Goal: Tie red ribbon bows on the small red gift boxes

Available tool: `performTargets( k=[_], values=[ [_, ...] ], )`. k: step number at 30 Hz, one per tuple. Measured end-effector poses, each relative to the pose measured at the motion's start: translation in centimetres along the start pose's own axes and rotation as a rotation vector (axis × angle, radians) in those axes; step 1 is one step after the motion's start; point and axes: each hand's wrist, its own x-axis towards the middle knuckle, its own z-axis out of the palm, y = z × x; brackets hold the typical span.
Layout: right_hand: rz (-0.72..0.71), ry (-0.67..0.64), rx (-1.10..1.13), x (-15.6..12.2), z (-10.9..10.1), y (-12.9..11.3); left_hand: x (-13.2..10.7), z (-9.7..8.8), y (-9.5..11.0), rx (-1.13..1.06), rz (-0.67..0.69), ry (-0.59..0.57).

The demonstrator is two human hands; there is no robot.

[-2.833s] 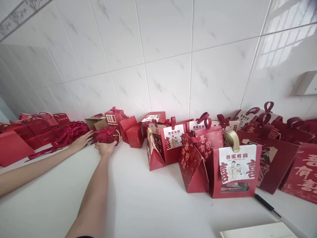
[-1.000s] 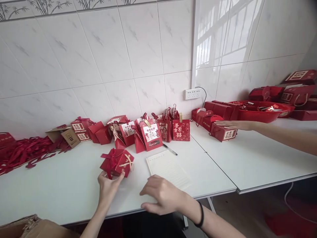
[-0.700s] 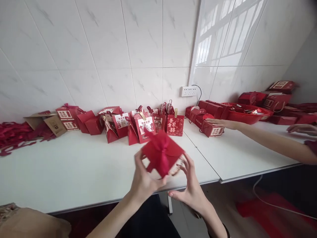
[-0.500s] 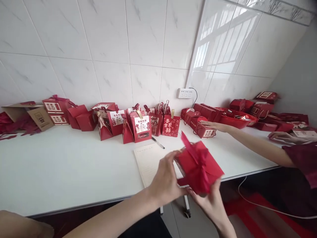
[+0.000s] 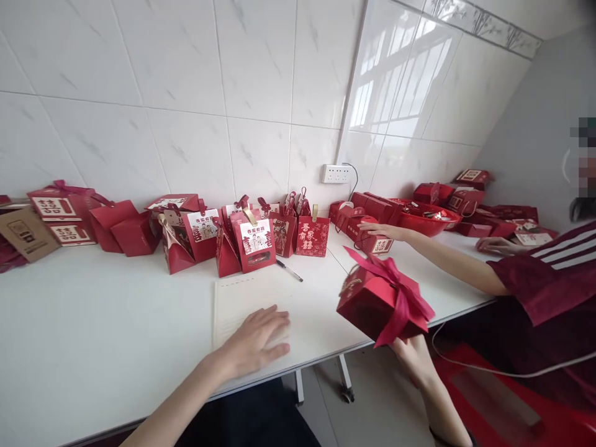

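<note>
My right hand (image 5: 412,352) holds a red gift box (image 5: 372,301) tied with a red ribbon bow, lifted over the front edge of the white table (image 5: 93,329). Most of that hand is hidden under the box. My left hand (image 5: 254,341) lies flat with fingers spread on a lined white notepad (image 5: 242,295) near the table edge. A black pen (image 5: 289,270) lies just beyond the notepad.
Several red gift bags and boxes (image 5: 254,242) line the tiled wall. Another person in a dark red shirt (image 5: 549,276) sits at the right, one hand (image 5: 379,231) on a small red box. A red bowl (image 5: 426,217) and a wall socket (image 5: 336,174) are behind.
The ribboned box came from the far left of the table into both my hands. My left hand has now let go and rests on the notepad; my right carries the box rightward.
</note>
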Motion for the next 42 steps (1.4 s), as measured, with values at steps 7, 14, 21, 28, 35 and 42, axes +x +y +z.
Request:
performTargets(
  k=[7, 14, 21, 28, 35, 42],
  values=[
    [-0.235, -0.630, -0.278, 1.7, 2.4, -1.6, 1.8, -3.4, 1.0, -0.090, -0.127, 0.286],
    [0.025, -0.238, -0.063, 0.0, 2.6, -1.1, 8.1, -3.9, 1.6, -0.466, 0.051, 0.237],
    [-0.054, -0.067, -0.051, -0.3, 5.1, -4.7, 9.6, -2.4, 0.9, -0.653, 0.090, 0.020],
    [-0.018, -0.123, -0.072, 0.3, 5.4, -4.2, 8.1, -3.0, 0.8, -0.694, 0.011, -0.086],
    [-0.704, -0.138, -0.429, -0.4, 6.8, -8.6, 7.9, -3.2, 1.2, -0.826, 0.118, -0.245],
    [-0.684, -0.201, -0.461, -0.4, 8.7, -8.8, 8.1, -1.7, 1.2, -0.780, 0.046, -0.122]
  ],
)
